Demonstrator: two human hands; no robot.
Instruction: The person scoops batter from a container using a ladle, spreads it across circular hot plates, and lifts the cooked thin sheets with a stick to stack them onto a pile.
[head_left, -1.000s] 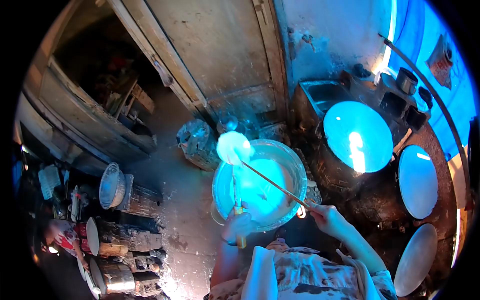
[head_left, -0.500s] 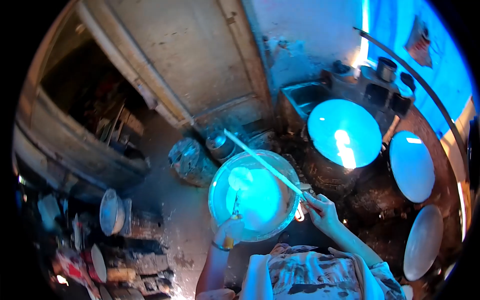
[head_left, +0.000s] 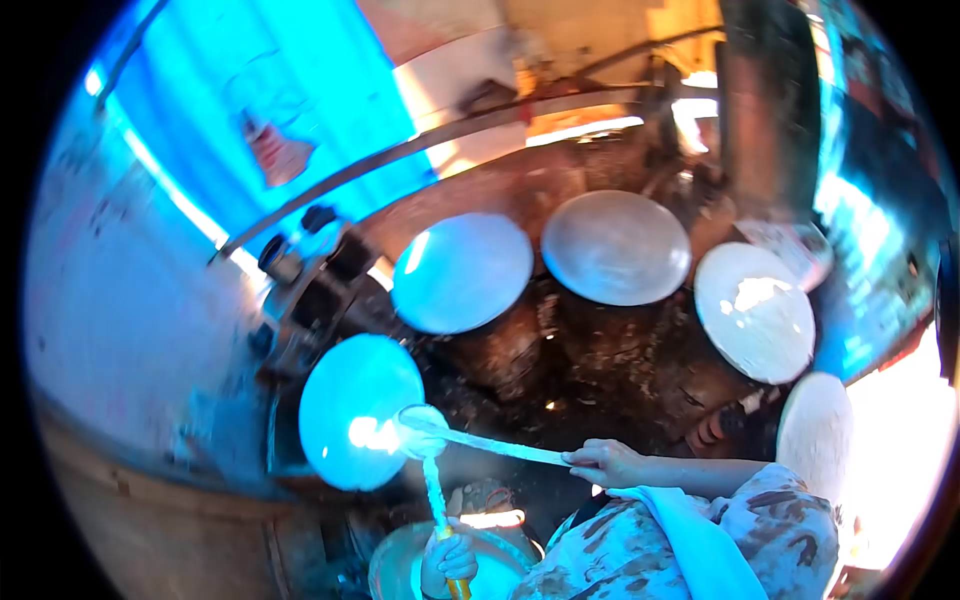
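Note:
My left hand (head_left: pixel 450 560) is closed around the yellow handle of a ladle (head_left: pixel 433 490). The ladle's round bowl is raised beside the near edge of a round, shiny plate (head_left: pixel 345 430) at the left. My right hand (head_left: pixel 605 463) grips the end of a long flat stick (head_left: pixel 505 445), whose far end reaches the ladle's bowl. Below the ladle stands a large tub (head_left: pixel 395 570) of pale liquid, partly cut off by the bottom of the view. Glare hides what the ladle's bowl holds.
More round plates, one grey (head_left: pixel 616 248) and one whitish (head_left: pixel 755 315), stand in an arc on a dark stove (head_left: pixel 500 360). Blackened pots (head_left: pixel 280 262) are at the left, below a blue sheet (head_left: pixel 330 110). A curved bar (head_left: pixel 370 165) crosses behind the plates.
The view has swung right toward the row of plates. The ladle has left the tub and is now up by the left plate. The stick's far end has come to the ladle.

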